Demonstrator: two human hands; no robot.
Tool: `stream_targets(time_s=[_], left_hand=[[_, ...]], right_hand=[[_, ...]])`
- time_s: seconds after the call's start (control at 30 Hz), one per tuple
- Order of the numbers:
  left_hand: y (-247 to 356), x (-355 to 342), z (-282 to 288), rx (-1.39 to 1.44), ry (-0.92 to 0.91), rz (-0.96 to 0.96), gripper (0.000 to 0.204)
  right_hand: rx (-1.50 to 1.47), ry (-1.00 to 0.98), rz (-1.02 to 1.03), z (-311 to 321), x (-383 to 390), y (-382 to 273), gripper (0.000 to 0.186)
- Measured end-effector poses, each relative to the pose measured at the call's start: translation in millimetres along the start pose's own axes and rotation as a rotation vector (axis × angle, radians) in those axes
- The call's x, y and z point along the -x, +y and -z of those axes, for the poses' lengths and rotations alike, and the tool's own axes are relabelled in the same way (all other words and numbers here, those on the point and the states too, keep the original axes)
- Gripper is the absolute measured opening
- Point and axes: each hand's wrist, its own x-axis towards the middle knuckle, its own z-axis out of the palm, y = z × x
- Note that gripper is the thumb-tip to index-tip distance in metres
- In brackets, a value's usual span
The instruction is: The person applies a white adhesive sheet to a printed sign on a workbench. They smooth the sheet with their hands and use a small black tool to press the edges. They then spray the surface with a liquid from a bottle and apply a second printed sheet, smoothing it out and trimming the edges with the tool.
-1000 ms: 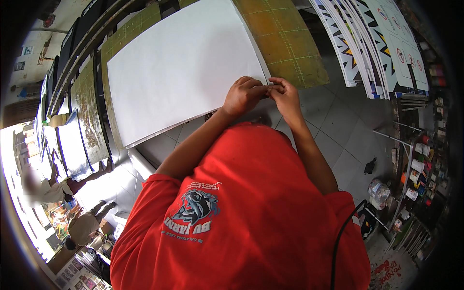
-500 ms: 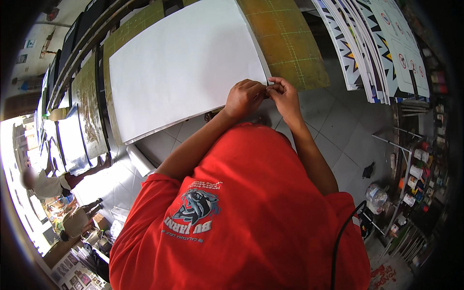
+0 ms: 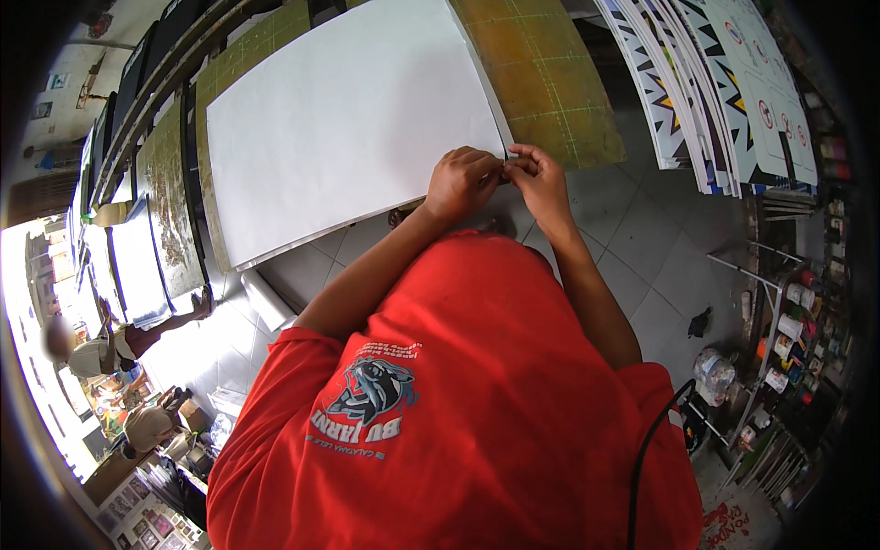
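"Left hand (image 3: pixel 463 183)?"
"Fingers curled at the near-right corner of the white sheet (image 3: pixel 353 133), over the olive board (image 3: pixel 541 87)."
"Right hand (image 3: pixel 541 181)?"
"Fingertips gathered against the left's; whatever either pinches, I cannot tell."
"Change?"
"Practically none: handling stays at that corner."

1. The left forearm (image 3: pixel 376 266) slants up and rightward to the wrist.
2. The left grip (image 3: pixel 463 185) shows its back, knuckles bent, fingers curled toward the right.
3. The right forearm (image 3: pixel 598 293) rises, leaning leftward.
4. The right grip (image 3: pixel 539 183) turns inward, its upper fingers reaching left.
5. Both sets of fingertips come together; how firmly they close is too small to tell.
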Motion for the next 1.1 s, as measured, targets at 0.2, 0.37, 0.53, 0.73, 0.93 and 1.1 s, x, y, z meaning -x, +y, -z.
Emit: stream_targets(time_s=[0.2, 0.37, 0.53, 0.73, 0.93, 1.1], left_hand=[[-0.4, 0.1, -1.6, -0.014, 0.008, -0.018, 0.008], [-1.6, -1.1, -1.3, -0.017, 0.001, -0.058, 0.011], [-2.0, 0.1, -1.7, -0.026, 0.000, -0.072, 0.014], [-3.5, 1.6, -3.1, -0.013, 0.002, -0.080, 0.016], [-2.9, 3.2, -1.6, 0.019, -0.009, -0.011, 0.014], [4.1, 1.4, 6.7, 0.079, -0.025, 0.124, 0.011]], right_hand=[[0.009, 0.007, 0.000, -1.0, 0.5, -1.5, 0.033], [0.033, 0.027, 0.020, -2.2, -0.5, -1.3, 0.031], [0.070, 0.030, 0.037, -3.4, -0.6, -2.2, 0.031], [0.118, 0.042, 0.073, -2.9, -3.6, 3.1, 0.031], [0.070, 0.060, 0.061, -6.8, -3.3, 3.1, 0.033], [0.028, 0.038, 0.059, -10.7, -2.9, -3.1, 0.033]])
